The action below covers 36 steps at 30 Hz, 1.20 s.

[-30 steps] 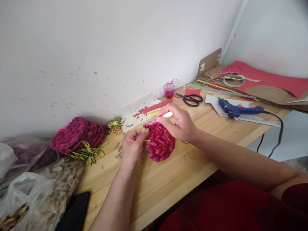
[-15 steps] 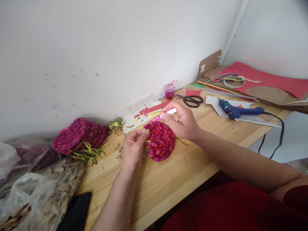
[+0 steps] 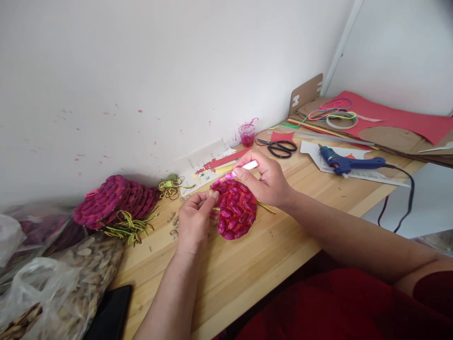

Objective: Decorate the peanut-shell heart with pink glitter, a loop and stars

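The left hand (image 3: 195,215) grips a magenta disc (image 3: 236,211), the right hand (image 3: 266,182) a white stick (image 3: 251,165)

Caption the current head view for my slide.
Left hand holding a magenta peanut-covered disc, right hand holding a white-handled tool at the disc's upper edge.

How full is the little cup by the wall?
Partly full: the clear cup stands upright, with pink liquid showing only in its lower part.
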Tool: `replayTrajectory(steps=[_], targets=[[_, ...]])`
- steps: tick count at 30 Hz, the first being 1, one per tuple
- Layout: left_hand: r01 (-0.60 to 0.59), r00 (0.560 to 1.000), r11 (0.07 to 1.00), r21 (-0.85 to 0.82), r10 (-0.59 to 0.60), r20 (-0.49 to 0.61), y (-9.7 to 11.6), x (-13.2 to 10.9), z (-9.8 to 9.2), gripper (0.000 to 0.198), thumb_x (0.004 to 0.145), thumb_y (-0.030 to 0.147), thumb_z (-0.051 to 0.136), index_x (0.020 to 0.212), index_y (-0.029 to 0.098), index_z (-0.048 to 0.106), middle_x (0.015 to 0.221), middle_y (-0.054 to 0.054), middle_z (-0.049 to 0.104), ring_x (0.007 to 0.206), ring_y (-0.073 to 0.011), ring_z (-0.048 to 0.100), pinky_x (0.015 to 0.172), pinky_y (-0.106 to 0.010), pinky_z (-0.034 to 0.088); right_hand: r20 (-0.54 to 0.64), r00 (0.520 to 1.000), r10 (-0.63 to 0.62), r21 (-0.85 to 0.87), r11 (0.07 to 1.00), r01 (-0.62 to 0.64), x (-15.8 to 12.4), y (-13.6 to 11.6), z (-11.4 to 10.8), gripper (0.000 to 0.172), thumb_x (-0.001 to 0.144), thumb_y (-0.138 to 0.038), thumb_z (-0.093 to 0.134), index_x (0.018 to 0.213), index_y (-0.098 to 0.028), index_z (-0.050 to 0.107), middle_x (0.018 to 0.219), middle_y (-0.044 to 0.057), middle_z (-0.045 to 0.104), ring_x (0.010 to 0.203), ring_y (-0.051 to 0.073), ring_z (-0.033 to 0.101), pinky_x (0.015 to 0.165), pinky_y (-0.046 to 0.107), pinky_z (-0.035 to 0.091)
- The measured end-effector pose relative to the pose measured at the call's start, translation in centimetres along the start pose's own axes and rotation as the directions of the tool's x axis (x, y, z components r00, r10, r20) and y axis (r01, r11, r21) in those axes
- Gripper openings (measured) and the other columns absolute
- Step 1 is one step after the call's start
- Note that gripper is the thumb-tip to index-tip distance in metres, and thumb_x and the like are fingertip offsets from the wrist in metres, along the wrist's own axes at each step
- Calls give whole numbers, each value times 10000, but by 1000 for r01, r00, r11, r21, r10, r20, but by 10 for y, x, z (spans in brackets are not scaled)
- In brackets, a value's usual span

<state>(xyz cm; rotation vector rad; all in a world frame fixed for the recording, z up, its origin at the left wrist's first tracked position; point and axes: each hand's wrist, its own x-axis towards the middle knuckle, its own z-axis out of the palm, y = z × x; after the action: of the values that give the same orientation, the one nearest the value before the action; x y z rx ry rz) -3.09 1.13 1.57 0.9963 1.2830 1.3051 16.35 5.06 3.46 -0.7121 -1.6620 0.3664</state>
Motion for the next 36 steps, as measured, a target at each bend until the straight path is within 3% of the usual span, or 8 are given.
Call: replayTrajectory(steps=[17,22,25,28,31,36], targets=[[-10,1000,1000,28,10,-20,-1,2,-2,394,671,448,899,761,142,668,650,12,675,460,-83,558,473,-200,463,-24,994,-107,-94,990,104,1,-2,-1,56,947,-215,649,897,-219,625,830,33,696,834,216,632,806,379,477],[-55,998,997,53,56,-16,-1,1,-2,368,687,434,894,764,147,676,656,6,690,467,-81,566,467,-190,455,20,999,-26,7,1000,25,-1,-2,1,51,957,-237,650,915,-214,631,867,27,697,834,193,646,785,344,494],[-67,998,997,48,68,-12,-1,1,-1,363,687,427,894,765,149,674,664,1,699,470,-86,573,472,-196,466,-24,1000,0,-24,1000,0,0,0,1,56,956,-235,651,911,-208,631,855,25,687,830,190,643,791,346,490],[-76,997,996,47,77,-13,-1,1,0,366,684,425,896,766,151,668,648,9,688,466,-86,570,470,-194,465,-55,998,1,-5,1000,-1,0,1,1,53,955,-238,658,920,-207,632,856,21,682,822,184,641,784,341,489],[-95,995,994,53,97,-19,-1,1,0,370,691,430,892,773,150,664,645,13,681,469,-83,563,468,-187,457,-14,1000,-6,59,998,7,0,0,1,56,966,-238,646,924,-203,635,851,19,678,810,174,642,774,332,496],[-114,993,992,60,116,-21,-2,1,-2,374,708,439,884,782,156,651,645,19,672,480,-87,568,479,-188,462,-59,997,-39,-6,999,38,0,-2,1,47,954,-219,662,917,-203,638,849,27,682,827,184,638,792,347,494]])
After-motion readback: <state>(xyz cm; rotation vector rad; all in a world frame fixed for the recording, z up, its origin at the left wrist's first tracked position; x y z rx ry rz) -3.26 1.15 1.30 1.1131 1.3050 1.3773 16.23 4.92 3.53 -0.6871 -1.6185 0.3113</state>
